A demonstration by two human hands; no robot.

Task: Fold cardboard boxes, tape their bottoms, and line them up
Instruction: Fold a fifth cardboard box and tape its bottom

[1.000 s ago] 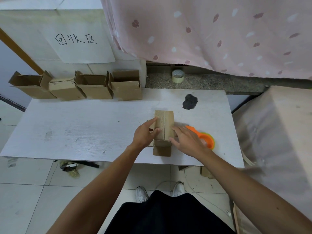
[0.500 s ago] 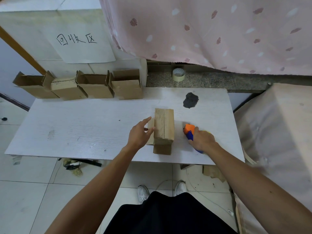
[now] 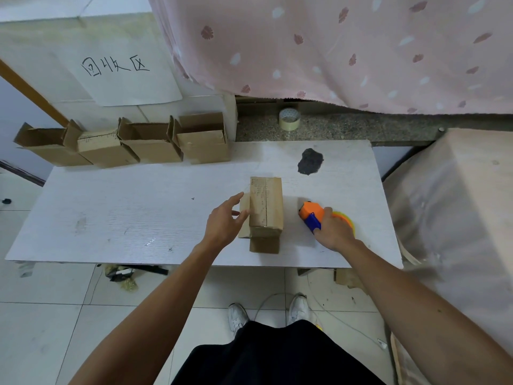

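The cardboard box (image 3: 265, 209) sits bottom-up near the front edge of the desk (image 3: 125, 212), between the two hands, its centre seam running straight away from the person. The left hand (image 3: 224, 222) is spread, fingers loose, just touching the box's left side flap. The right hand (image 3: 333, 232) is closed over the orange tape dispenser (image 3: 312, 213), just right of the box — so the tape run probably follows that seam lengthwise.
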